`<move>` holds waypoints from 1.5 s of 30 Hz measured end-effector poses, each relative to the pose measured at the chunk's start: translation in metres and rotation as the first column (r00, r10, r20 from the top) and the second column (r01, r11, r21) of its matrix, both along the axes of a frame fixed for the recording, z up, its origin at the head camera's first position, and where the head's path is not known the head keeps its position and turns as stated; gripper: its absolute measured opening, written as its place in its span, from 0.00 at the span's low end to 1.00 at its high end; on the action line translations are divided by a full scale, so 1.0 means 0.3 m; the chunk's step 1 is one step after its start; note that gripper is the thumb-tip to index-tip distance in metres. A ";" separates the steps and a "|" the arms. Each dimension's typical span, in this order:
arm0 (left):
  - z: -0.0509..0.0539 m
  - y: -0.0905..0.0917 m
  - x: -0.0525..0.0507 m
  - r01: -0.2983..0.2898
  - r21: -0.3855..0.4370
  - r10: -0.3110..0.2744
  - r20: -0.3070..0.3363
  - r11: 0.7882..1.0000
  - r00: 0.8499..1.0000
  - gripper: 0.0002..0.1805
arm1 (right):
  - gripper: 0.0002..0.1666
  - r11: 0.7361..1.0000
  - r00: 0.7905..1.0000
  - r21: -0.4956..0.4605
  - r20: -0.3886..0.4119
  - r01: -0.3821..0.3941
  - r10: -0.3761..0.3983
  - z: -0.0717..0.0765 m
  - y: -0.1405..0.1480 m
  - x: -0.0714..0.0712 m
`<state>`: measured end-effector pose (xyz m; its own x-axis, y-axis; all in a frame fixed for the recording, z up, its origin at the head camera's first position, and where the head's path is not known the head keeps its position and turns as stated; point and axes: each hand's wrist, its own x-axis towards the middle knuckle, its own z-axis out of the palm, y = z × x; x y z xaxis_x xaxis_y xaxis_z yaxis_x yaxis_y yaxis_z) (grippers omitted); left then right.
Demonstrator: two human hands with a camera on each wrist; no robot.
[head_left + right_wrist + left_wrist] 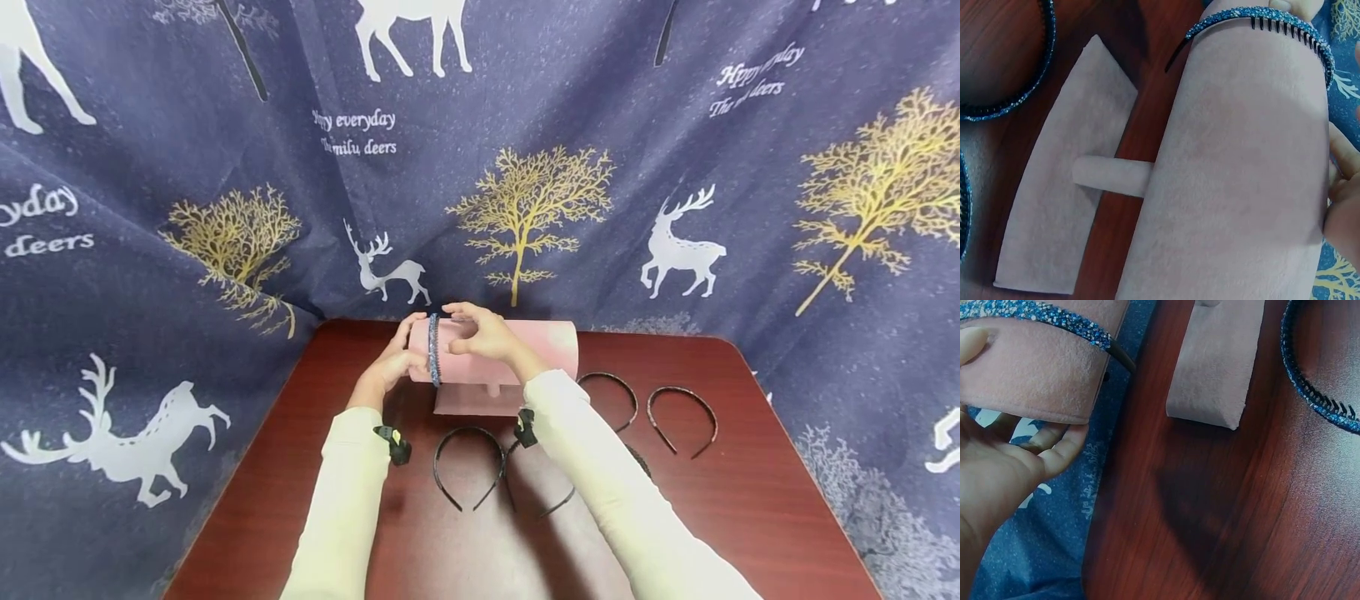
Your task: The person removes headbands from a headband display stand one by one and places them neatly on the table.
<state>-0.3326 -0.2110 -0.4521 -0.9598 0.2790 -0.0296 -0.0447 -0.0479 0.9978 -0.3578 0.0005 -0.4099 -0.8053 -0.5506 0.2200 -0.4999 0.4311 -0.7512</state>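
Note:
A blue glittery headband (434,350) with comb teeth sits around the left part of a pink plush headband stand (555,346), a horizontal cylinder on a short post and flat base. My left hand (396,360) grips the cylinder's left end. In the left wrist view, its thumb lies on the pink surface just beside the headband (1054,314) and its fingers lie at the end rim. Over the cylinder, right of the headband, my right hand (491,335) is bent loosely, apart from the headband. The right wrist view shows some right fingers (1344,156) by the cylinder's far side.
Several more headbands lie on the dark red wooden table (277,500): one headband (437,462) in front of the stand, another headband (682,389) to the right, others partly hidden by my right sleeve (615,492). A blue deer-print cloth (420,208) hangs behind the table.

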 end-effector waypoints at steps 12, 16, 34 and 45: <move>-0.050 -0.020 -0.048 0.002 -0.041 -0.003 -0.024 0.999 1.000 0.54 | 0.49 0.917 0.968 0.385 -0.252 0.101 0.000 0.009 -0.034 -0.001; -0.051 -0.013 -0.039 0.028 0.002 -0.028 -0.009 1.000 1.000 0.53 | 0.51 0.900 0.968 0.420 -0.251 0.114 -0.005 0.002 -0.037 -0.002; 0.003 -0.012 0.002 0.034 0.000 -0.034 -0.001 0.999 0.999 0.54 | 0.50 0.838 0.953 0.517 -0.301 0.173 -0.011 0.001 -0.070 -0.005; 0.004 -0.008 -0.002 0.057 0.021 -0.057 -0.006 0.998 0.998 0.53 | 0.49 0.840 0.951 0.517 -0.308 0.166 0.001 -0.001 -0.059 -0.004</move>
